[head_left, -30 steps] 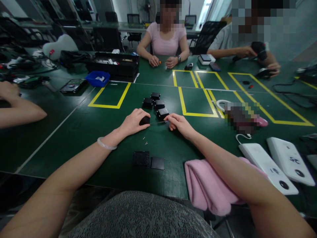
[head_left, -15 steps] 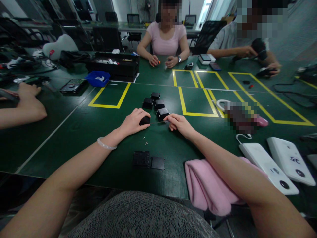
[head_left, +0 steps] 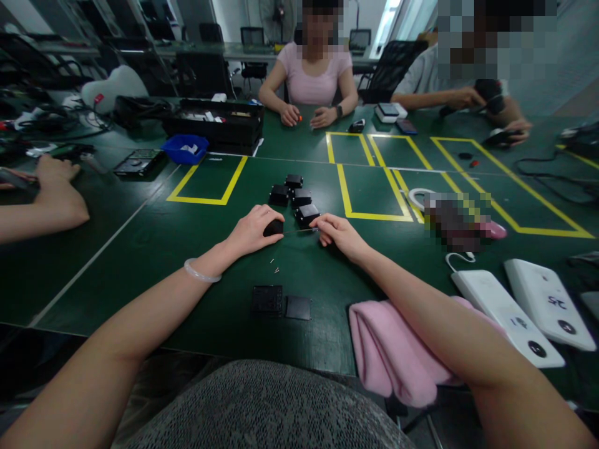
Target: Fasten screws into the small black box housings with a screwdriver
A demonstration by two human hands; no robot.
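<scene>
Mid-fastening, by the look of it: the left hand (head_left: pixel 253 229) grips a small black part (head_left: pixel 273 227) on the bench (head_left: pixel 154 249), the right hand (head_left: pixel 337 232) pinches a thin screwdriver (head_left: pixel 299 231) into it, needing steady alignment next.

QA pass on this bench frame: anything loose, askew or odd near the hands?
Yes: tiny loose metal screws lie bare on the green table mat, between the left hand and the opened flat black square housing with its separate black cover plate. Uncontained, they could roll off.
</scene>
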